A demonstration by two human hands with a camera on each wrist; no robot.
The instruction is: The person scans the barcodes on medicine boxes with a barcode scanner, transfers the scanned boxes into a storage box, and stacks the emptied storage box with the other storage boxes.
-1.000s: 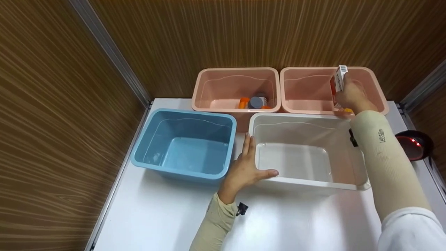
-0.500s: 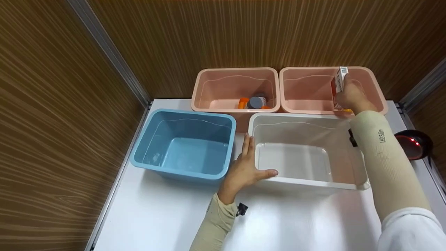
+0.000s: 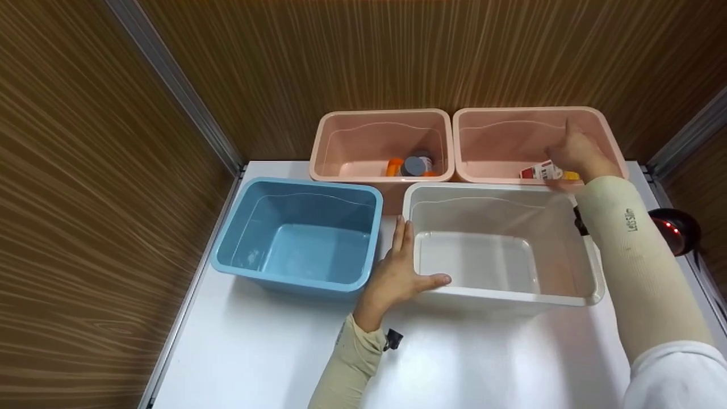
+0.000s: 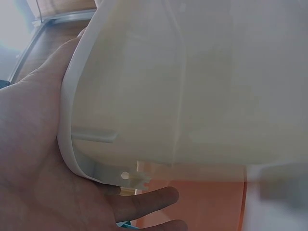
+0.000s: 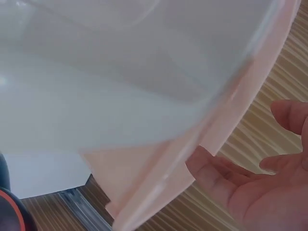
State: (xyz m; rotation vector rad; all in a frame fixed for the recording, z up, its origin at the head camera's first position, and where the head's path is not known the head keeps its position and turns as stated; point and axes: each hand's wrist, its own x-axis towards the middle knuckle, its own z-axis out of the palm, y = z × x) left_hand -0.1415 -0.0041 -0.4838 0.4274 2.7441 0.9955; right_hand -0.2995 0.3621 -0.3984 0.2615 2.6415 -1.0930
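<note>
My left hand [image 3: 392, 278] rests against the front left corner of a white bin [image 3: 500, 295], its fingers straight along the outside and the thumb over the front rim. The left wrist view shows the palm touching that rim. My right hand [image 3: 579, 153] is over the right pink bin [image 3: 500, 142], holding nothing; its fingers are spread in the right wrist view. Below it, a small red and white box [image 3: 542, 170] leans inside the pink bin beside a yellow item [image 3: 570, 175]. The front wall partly hides both.
The left pink bin [image 3: 363, 139] holds a grey-capped container [image 3: 413, 166] and an orange item [image 3: 393, 166]. A blue bin [image 3: 301, 250] stands at left. A black device [image 3: 679, 230] with red lights sits at right. Wood-patterned panels [image 3: 363, 51] enclose the table.
My right hand has let go of the red and white box, which now leans lower in the right pink bin. The left hand has stayed on the white bin's corner.
</note>
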